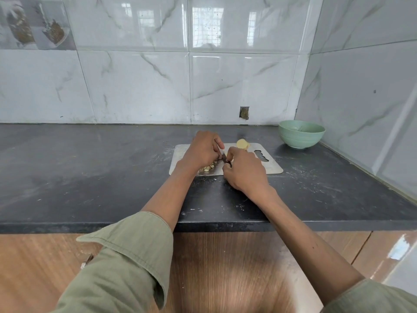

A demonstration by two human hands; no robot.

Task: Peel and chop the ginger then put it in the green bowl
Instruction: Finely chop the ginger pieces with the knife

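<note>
On the dark bench [94,177], a metal cutting board [268,164] lay with both hands over its middle: the left hand [202,149] was curled over a small heap of chopped ginger [208,168], though what its fingers held could not be told, and the right hand [244,171] gripped the dark handle of a knife [223,157] between the two hands. A peeled ginger chunk [243,144] sat at the board's far edge, just beyond the right hand. The green bowl [301,133] stood well apart, in the bench's far right corner by the tiled wall [135,82].
</note>
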